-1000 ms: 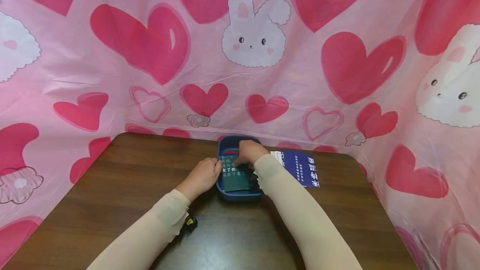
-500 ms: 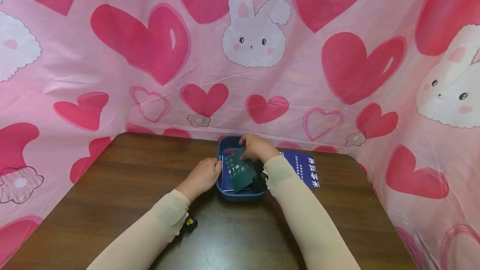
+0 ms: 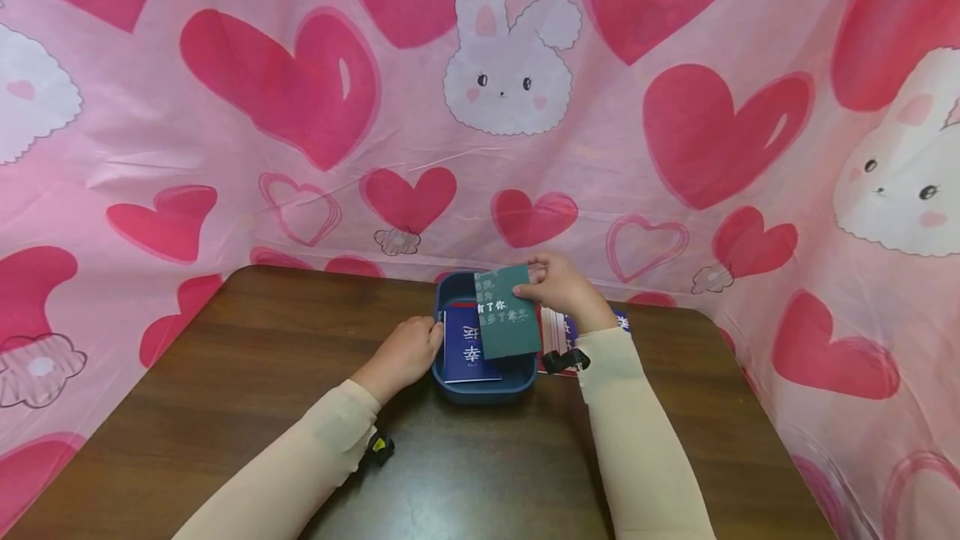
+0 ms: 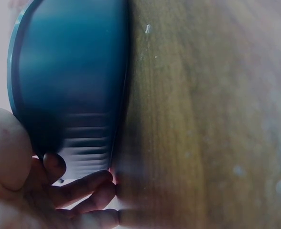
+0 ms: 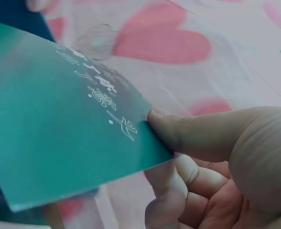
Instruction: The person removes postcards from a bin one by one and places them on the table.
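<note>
Brown wood grain covers the table [image 3: 225, 407], its front part catching a pale glare. Nearest, a cream left sleeve [image 3: 277, 473] and right sleeve [image 3: 648, 440] reach forward over it, a black device at each wrist. Past the cuffs, the left hand [image 3: 401, 357] grips the left edge of a blue bin [image 3: 483, 395], thumb at the rim and bent fingers against the outer wall. Inside the bin lies a dark blue booklet [image 3: 459, 340] with white characters, a bit of red showing behind it. Farther right, the right hand [image 3: 566, 294] pinches a green card [image 3: 506, 336] by its upper right side, thumb on the printed face, the other fingers bent behind; the card is tilted over the bin's right half. Beyond the bin's right wall lie more printed papers [image 3: 553, 327], partly hidden by the hand. Behind everything hangs pink cloth [image 3: 450, 148] with hearts and white rabbits.
</note>
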Demonstrator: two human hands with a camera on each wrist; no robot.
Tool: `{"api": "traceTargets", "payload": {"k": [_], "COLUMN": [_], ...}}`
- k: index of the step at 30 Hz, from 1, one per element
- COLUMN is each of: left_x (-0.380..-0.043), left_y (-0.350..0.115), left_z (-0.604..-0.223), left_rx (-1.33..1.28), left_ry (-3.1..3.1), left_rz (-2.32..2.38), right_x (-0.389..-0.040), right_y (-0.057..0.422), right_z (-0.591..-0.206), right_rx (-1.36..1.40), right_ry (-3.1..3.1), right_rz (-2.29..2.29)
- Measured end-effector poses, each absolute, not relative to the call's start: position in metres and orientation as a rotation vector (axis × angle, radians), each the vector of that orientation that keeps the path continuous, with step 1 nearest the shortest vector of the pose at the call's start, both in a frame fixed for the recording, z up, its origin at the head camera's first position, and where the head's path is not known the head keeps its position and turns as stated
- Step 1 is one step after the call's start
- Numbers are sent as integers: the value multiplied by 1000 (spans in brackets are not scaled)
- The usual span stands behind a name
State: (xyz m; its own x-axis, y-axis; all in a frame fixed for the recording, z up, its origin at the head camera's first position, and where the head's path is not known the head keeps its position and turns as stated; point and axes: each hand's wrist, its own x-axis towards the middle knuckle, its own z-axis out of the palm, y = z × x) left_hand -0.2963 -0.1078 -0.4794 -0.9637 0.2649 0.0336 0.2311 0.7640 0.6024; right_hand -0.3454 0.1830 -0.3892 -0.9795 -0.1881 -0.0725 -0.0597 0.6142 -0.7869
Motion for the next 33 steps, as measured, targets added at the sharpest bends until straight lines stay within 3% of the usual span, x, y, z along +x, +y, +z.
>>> {"api": "traceTargets", "payload": {"k": [20,33], "left_x": [-295,-299], "left_y": [-107,-113], "left_z": [-478,-475], "left_rx": [424,344], "left_ry": [2904,2848], "left_rz": [967,1018], "right_x": [-330,-322], "right_y": [290,356], "right_z": [-381,-419], "right_rx": [188,396], "right_ry": [2658,2632], "right_rz": [-1529,-1348]}}
